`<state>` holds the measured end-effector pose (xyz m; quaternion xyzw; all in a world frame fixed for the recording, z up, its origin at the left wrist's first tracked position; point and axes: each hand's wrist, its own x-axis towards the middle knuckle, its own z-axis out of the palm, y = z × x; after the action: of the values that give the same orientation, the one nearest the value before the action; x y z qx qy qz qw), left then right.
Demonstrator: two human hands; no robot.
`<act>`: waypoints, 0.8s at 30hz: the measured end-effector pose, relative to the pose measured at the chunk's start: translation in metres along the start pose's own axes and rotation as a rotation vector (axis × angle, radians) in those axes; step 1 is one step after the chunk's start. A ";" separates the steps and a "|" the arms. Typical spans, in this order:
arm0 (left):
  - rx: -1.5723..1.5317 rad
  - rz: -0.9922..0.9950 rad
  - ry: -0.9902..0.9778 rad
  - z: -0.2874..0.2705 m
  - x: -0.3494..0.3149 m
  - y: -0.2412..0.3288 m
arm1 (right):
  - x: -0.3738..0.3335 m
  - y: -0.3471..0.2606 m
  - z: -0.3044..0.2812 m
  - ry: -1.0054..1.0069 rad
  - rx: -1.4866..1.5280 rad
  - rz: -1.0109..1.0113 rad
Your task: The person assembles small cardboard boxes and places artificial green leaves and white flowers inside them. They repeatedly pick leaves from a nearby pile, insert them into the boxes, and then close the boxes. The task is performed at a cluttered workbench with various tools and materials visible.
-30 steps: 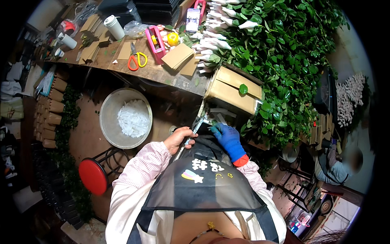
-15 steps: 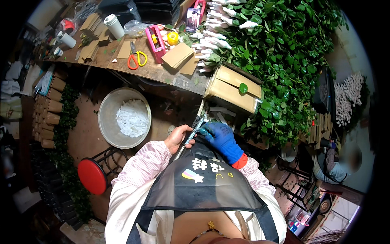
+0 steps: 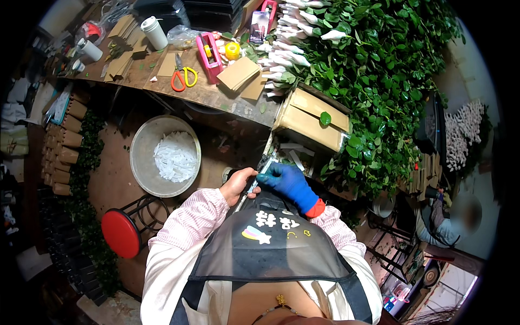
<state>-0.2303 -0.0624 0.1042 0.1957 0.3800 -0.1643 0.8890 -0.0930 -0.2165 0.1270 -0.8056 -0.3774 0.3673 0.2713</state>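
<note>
My bare left hand is in front of my dark apron, its thumb and fingers closed on a thin pale strip whose kind I cannot make out. Close against it is my right hand in a blue work glove, fingers bent and pressed together at the strip's upper part. What the gloved fingertips pinch is hidden. A narrow metal edge runs from the table toward both hands. Just beyond the right hand lies an open cardboard box with a green leaf on it.
Left of my hands stands a pale tub of white strips, with a red stool beside it. Scissors, a pink tape dispenser and cardboard pieces lie on the table. Leafy stems with wrapped heads fill the right.
My gloved right hand has shifted slightly left, closer to the left hand, and its fingers have turned over the strip. The left hand has barely moved.
</note>
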 end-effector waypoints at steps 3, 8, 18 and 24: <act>-0.014 -0.003 -0.005 -0.003 0.003 0.000 | 0.010 0.017 0.005 -0.040 0.037 0.038; -0.045 -0.013 -0.051 -0.008 0.004 0.001 | -0.004 0.028 0.002 0.093 0.081 -0.078; 0.150 0.121 -0.007 0.008 -0.005 0.005 | 0.015 0.098 -0.002 0.245 -0.358 0.158; 0.136 0.096 0.007 0.010 -0.004 0.010 | 0.053 0.108 0.027 0.105 -0.470 0.059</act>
<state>-0.2227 -0.0582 0.1162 0.2743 0.3611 -0.1461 0.8792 -0.0468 -0.2306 0.0141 -0.8753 -0.4143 0.2347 0.0847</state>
